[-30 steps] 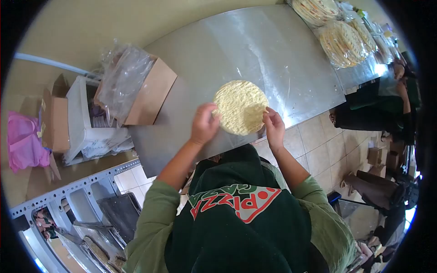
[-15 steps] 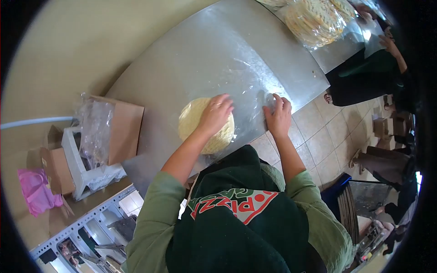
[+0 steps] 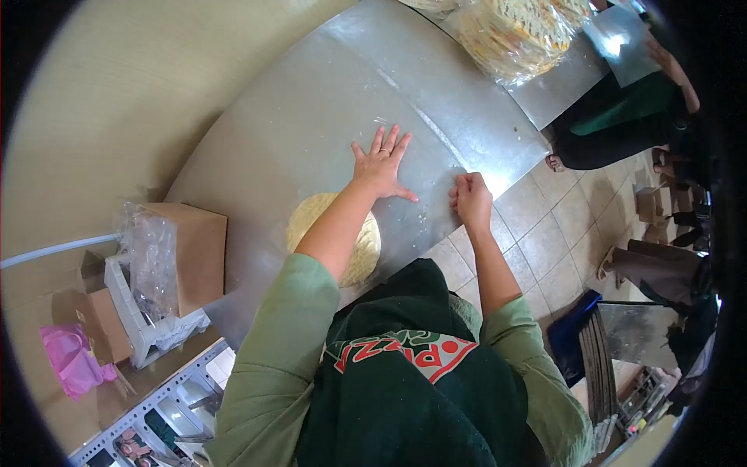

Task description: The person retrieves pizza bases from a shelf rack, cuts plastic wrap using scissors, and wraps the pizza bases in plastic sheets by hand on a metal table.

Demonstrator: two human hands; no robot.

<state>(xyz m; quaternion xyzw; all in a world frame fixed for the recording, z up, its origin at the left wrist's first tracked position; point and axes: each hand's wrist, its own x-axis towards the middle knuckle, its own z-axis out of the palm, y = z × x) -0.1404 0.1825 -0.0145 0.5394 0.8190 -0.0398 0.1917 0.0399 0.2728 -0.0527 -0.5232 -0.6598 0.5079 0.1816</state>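
I see bagged breads (image 3: 513, 35) beyond, 1 pale round (image 3: 362, 253) by my open, released left hand (image 3: 377, 170), and my right hand (image 3: 471, 201) curled, its hold untellable.

L hand (image 3: 378, 168) palm down, fingers spread; R hand (image 3: 472, 198) curled shut.

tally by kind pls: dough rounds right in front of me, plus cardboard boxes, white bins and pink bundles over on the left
dough round: 1
cardboard boxes: 2
white bin: 1
pink bundle: 1
total: 5
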